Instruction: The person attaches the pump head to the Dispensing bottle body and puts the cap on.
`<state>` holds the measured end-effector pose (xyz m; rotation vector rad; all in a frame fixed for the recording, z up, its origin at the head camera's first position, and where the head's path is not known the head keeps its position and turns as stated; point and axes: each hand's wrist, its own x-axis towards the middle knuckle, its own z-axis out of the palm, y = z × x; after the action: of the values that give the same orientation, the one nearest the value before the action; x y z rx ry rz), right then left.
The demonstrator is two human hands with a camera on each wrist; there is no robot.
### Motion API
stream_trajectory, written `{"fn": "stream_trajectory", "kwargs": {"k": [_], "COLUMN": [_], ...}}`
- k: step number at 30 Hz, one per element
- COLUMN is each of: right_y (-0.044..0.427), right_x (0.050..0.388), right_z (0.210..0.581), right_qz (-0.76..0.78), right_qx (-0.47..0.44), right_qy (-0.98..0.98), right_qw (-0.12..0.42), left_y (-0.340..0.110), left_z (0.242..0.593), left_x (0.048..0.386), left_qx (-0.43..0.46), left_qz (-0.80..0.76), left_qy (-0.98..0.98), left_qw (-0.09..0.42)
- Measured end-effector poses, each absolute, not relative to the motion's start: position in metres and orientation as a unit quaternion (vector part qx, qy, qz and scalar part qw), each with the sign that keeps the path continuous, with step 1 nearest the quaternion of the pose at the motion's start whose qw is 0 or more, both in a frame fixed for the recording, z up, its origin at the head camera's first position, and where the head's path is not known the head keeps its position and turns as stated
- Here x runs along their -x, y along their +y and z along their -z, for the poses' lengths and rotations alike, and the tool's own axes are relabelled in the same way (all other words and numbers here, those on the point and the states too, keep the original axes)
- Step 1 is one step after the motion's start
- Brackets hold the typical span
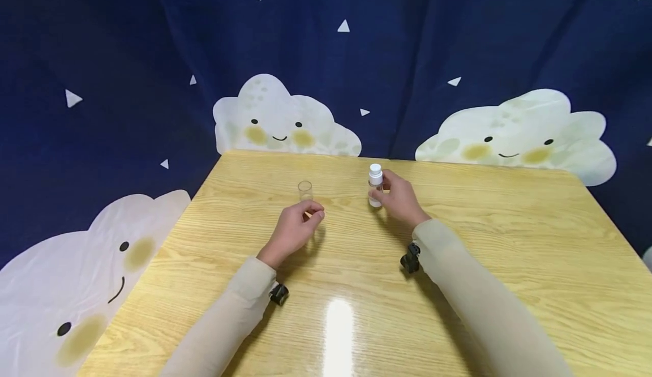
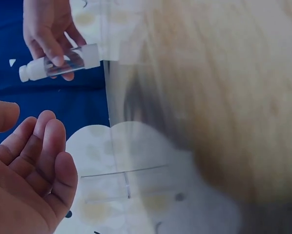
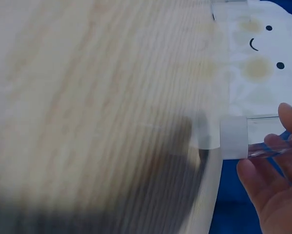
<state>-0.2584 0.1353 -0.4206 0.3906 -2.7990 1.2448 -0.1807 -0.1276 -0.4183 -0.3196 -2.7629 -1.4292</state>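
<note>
In the head view my right hand (image 1: 403, 200) grips a small clear bottle (image 1: 375, 178) with a white cap and white bottom. The bottle stands upright, at or just above the tabletop; contact is hard to tell. The right wrist view shows my thumb and fingers around the clear middle of the bottle (image 3: 234, 138). Loosely curled, my left hand (image 1: 294, 228) holds nothing, its palm and fingers (image 2: 54, 141) plain in the left wrist view. Just beyond it a clear, open-topped cylinder (image 1: 305, 186) stands on the table, its lower part hidden by that hand.
The wooden table (image 1: 356, 264) stretches under both arms, with a bright light reflection near its front. Behind it hangs a dark blue curtain (image 1: 387, 54) with clouds and small triangles. A small black camera is on each wrist.
</note>
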Motion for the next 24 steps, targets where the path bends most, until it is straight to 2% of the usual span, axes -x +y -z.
{"fn": "stream_trajectory", "kwargs": {"k": [8,14,24], "right_y": [0.126,0.127,0.131], "right_x": [0.274,0.278,0.284], "right_z": [0.421,0.43,0.435], "right_qz": [-0.411,-0.41,-0.402], "right_qx": [-0.115,-0.083,-0.102], "right_qy": [-0.904,-0.908,-0.909], "right_qw": [0.023,0.033,0.034], "left_y": [-0.131,-0.125,-0.135], "left_z": [0.411,0.41,0.391], "left_x": [0.185,0.188,0.198], "left_qx": [0.087,0.091,0.047], "left_qz": [0.467,0.462,0.534], "left_qy": [-0.88,-0.882,-0.844], "left_qw": [0.018,0.006,0.026]}}
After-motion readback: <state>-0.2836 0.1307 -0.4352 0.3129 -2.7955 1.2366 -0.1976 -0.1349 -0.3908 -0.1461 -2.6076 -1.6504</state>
